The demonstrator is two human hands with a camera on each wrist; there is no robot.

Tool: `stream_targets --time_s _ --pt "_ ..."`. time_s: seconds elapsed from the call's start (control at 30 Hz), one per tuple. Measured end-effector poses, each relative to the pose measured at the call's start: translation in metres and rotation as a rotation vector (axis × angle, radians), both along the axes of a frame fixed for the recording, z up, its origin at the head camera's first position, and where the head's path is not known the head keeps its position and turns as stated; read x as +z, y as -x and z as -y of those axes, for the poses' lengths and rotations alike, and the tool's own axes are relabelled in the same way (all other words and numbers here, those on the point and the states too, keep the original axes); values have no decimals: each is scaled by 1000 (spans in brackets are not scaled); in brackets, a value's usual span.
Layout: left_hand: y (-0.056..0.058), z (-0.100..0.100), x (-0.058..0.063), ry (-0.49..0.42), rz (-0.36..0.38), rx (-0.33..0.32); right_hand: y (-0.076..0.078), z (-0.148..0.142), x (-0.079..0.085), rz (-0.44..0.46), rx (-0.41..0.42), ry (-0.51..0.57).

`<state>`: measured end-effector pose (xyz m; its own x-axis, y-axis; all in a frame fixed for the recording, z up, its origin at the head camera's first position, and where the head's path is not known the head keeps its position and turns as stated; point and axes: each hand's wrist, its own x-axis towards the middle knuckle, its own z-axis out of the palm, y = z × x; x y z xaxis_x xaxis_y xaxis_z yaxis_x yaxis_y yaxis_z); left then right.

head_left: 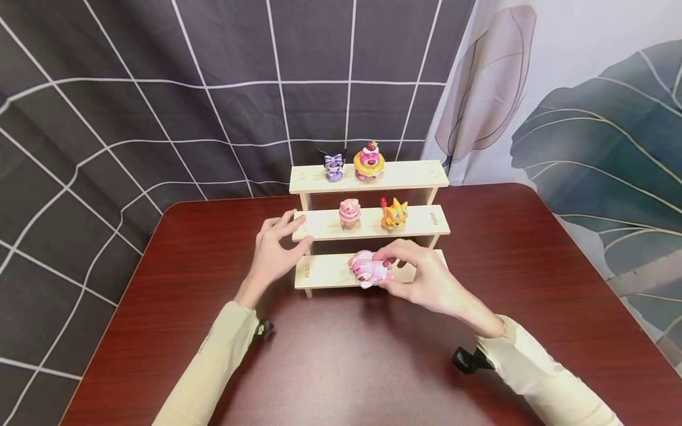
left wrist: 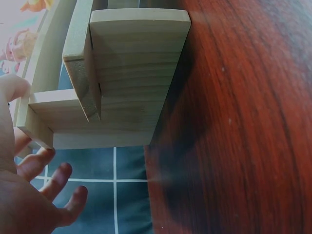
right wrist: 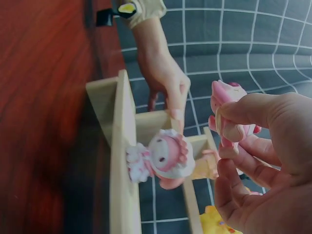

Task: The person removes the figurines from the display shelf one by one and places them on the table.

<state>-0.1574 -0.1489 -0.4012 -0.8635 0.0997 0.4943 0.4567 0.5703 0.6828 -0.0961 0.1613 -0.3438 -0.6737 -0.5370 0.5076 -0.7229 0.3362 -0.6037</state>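
A light wooden three-tier display stand (head_left: 314, 272) stands on the table. Thumb and finger of my right hand (head_left: 428, 281) pinch a small pink figurine (right wrist: 226, 97) just over the lowest tier. Beside it, a white-and-pink figurine with a frilled bonnet (right wrist: 168, 156) stands on that tier; the two overlap in the head view. My left hand (head_left: 274, 245) grips the left end of the middle tier between thumb and index finger, its other fingers spread, as the left wrist view shows.
The middle tier bears a pink ice-cream-like figurine (head_left: 350, 213) and an orange, cat-eared figurine (head_left: 395, 214). On the top tier are a purple figurine (head_left: 334, 167) and a pink one in a yellow ring (head_left: 369, 163). A dark checked curtain (head_left: 229, 112) hangs behind the reddish-brown table (head_left: 319, 361).
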Motion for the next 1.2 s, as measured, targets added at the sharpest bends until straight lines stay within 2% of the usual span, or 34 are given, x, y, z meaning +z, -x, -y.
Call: stream_targets --time_s 0.33,0.8,1.2 --pt "-1 0 1 1 -4 1 -12 10 -17 23 7 0" --pt "0 1 0 -3 3 2 -29 31 -45 -19 47 18" --pt "0 1 -1 -2 -9 3 -40 48 -67 -2 55 41"
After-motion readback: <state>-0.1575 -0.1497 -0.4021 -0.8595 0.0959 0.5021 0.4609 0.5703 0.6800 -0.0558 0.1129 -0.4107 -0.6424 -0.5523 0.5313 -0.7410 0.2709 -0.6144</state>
